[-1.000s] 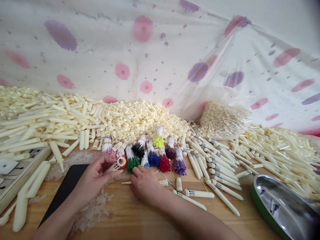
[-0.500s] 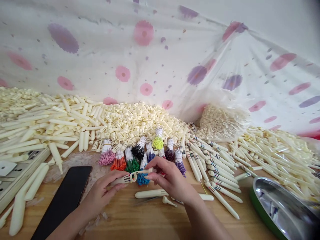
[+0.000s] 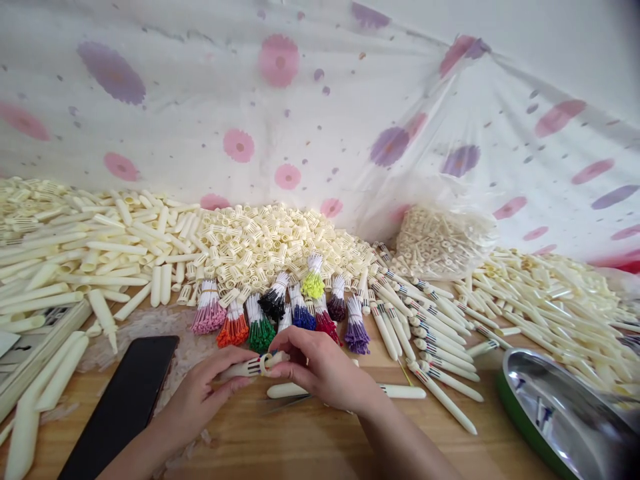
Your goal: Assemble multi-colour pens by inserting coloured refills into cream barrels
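My left hand is closed around a cream multicolour pen barrel, held nearly level with its slotted open end to the right. Coloured bits show in the slots. My right hand pinches a small cream pen part at that open end; the fingers hide most of it. Behind the hands stand banded bundles of refills with coloured tips, among them pink, orange, green and purple. Below the right hand, a cream pen barrel lies on the wooden table.
A black phone lies at the left. Slotted cream pieces are heaped at the back, with long barrels left of them. Filled pens lie in rows at the right, near a green-sided metal tray and a bag of small parts.
My right hand has moved slightly left and down, bringing the small cream part up to the barrel's open end. The whole view has shifted a little.
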Tool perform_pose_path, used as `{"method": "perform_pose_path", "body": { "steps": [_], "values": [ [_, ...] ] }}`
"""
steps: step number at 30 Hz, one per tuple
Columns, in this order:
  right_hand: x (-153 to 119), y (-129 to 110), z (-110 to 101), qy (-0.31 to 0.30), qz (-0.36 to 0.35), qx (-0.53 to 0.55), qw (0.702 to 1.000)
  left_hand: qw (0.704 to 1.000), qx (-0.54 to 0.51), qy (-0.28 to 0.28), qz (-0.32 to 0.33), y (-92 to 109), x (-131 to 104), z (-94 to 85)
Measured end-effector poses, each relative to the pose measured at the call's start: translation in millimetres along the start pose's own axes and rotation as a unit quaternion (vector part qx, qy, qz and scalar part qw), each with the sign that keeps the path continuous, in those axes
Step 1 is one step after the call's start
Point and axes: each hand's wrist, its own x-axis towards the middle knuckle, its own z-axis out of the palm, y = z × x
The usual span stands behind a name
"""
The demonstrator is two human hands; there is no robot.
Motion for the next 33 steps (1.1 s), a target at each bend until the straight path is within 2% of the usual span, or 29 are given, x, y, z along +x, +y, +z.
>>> {"method": "perform_pose_path", "body": {
  "steps": [5, 8, 10, 13, 17, 20, 23, 29, 33],
  "values": [
    [3, 7, 5, -0.008, 0.041, 0.120, 0.992, 1.000, 0.014, 0.006, 0.016, -1, 1, -2.0],
    [4, 12, 5, -0.012, 0.042, 0.147, 0.988, 1.000, 0.016, 0.007, 0.014, 0, 2, -4.1],
    [5, 15, 6, -0.001, 0.040, 0.126, 0.991, 1.000, 0.017, 0.003, 0.016, 0, 2, -4.6],
    [8, 18, 8, 0.025, 0.040, 0.035, 0.998, 1.000, 0.019, 0.002, 0.017, 0, 2, -3.3],
    [12, 20, 14, 0.066, -0.006, -0.093, 0.994, 0.999, -0.022, -0.023, -0.018, 3, 0, 0.4],
    [13, 21, 22, 0.078, -0.019, -0.135, 0.988, 0.997, -0.036, -0.061, -0.031, 9, -1, 2.0],
    [14, 23, 30, 0.080, -0.007, -0.150, 0.985, 0.997, -0.021, -0.069, -0.019, 14, -2, 2.8],
    [17, 23, 39, 0.085, 0.045, -0.136, 0.986, 0.999, 0.016, -0.041, -0.031, 13, -4, 10.0],
    [22, 24, 39, 0.091, 0.073, -0.146, 0.982, 0.996, 0.094, 0.008, 0.011, 6, -4, 17.7]
  ]
}}
